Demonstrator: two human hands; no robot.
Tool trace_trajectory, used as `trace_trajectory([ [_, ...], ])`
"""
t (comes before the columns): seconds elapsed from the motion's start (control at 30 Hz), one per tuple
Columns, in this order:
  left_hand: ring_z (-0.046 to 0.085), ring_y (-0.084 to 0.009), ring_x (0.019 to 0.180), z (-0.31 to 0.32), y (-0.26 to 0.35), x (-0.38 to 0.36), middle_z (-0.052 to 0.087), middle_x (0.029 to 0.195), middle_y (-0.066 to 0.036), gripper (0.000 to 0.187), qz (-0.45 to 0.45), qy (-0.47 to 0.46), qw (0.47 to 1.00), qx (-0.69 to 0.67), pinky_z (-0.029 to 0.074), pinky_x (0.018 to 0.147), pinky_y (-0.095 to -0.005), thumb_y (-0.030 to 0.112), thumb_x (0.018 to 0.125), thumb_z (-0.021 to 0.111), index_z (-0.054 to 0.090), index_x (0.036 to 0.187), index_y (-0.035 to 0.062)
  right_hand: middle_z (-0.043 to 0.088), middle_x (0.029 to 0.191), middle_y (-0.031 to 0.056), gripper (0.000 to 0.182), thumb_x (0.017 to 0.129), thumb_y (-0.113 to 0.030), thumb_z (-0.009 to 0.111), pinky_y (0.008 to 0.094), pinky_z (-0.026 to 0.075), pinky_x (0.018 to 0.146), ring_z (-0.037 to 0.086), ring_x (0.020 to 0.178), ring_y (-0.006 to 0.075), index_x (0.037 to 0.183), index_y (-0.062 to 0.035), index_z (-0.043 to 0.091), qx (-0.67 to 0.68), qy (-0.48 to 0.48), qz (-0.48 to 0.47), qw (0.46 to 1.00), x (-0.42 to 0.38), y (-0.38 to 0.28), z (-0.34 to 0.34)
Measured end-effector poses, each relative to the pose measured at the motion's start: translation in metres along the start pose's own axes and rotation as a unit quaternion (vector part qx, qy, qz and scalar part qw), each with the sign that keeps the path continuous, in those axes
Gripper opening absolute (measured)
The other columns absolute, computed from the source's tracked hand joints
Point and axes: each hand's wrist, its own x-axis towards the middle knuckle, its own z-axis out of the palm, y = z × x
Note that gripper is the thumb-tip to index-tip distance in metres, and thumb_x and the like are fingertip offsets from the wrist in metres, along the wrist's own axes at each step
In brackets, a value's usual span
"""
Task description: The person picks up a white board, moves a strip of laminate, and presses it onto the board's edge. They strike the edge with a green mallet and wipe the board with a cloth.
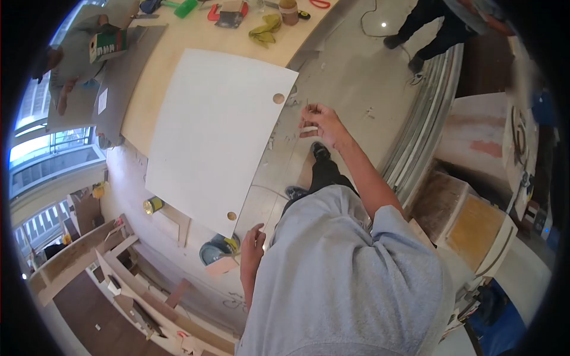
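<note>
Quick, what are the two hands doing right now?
Left hand: loosely curled beside the white board, holding nothing.
Right hand: fingers pinched on something small; cannot tell what.

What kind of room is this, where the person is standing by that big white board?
Probably a woodworking or carpentry workshop. A large white panel with round holes lies on a wooden workbench, hand tools lie scattered at the bench's far end, and offcuts of wood are stacked on the floor.

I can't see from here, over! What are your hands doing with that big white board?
Left hand open, at the white board near edge. Right hand raised off the far corner, pinching a small pale piece. Another person's legs stand beyond the bench.
</note>
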Motion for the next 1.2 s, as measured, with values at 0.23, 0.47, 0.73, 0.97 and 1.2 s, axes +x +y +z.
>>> trace_trajectory([
  [0.23,0.068,-0.0275,0.105,0.023,0.082,0.028,0.071,0.119,-0.018,0.037,-0.132,0.076,0.985,-0.084,0.052,0.096,-0.0368,0.015,0.110,0.055,0.061,0.144,0.0014,0.067,0.101,0.0108,0.031,0.098,-0.020,0.080,0.0484,0.069,0.076,0.072,0.090,0.0241,0.113,-0.0018,0.059,0.061,0.042,-0.008,0.997,0.051,-0.026,-0.005],
  [0.47,0.070,-0.0218,0.100,0.039,0.104,0.045,0.074,0.115,-0.014,0.034,-0.198,0.124,0.970,-0.069,0.054,0.094,-0.0357,0.019,0.110,0.057,0.067,0.135,-0.0018,0.069,0.099,0.0088,0.032,0.095,-0.016,0.083,0.0435,0.069,0.068,0.072,0.087,0.0200,0.111,0.0000,0.062,0.064,0.080,-0.015,0.995,0.080,-0.028,-0.004],
  [0.73,0.068,-0.0169,0.094,0.048,0.080,0.062,0.073,0.103,-0.010,0.032,-0.195,0.135,0.963,-0.130,0.053,0.088,-0.0319,0.020,0.107,0.064,0.069,0.124,-0.0066,0.070,0.101,0.0094,0.030,0.093,-0.010,0.083,0.0388,0.070,0.065,0.074,0.091,0.0190,0.114,0.0037,0.067,0.074,0.112,-0.041,0.990,0.093,-0.014,0.004],
  [0.97,0.066,-0.0141,0.094,0.055,0.068,0.073,0.073,0.101,-0.007,0.027,-0.208,0.114,0.957,-0.170,0.053,0.088,-0.0310,0.017,0.105,0.068,0.070,0.120,-0.0051,0.072,0.102,0.0099,0.030,0.093,-0.008,0.083,0.0363,0.070,0.066,0.074,0.087,0.0173,0.116,0.0045,0.068,0.050,0.132,-0.054,0.988,0.097,-0.014,0.011],
  [1.2,0.065,-0.0122,0.101,0.056,0.062,0.075,0.072,0.107,-0.006,0.024,-0.209,0.081,0.959,-0.172,0.051,0.092,-0.0291,0.016,0.105,0.070,0.069,0.121,-0.0024,0.072,0.103,0.0106,0.031,0.094,-0.007,0.082,0.0361,0.070,0.066,0.075,0.087,0.0172,0.118,0.0061,0.067,0.044,0.145,-0.052,0.987,0.098,-0.013,0.015],
])
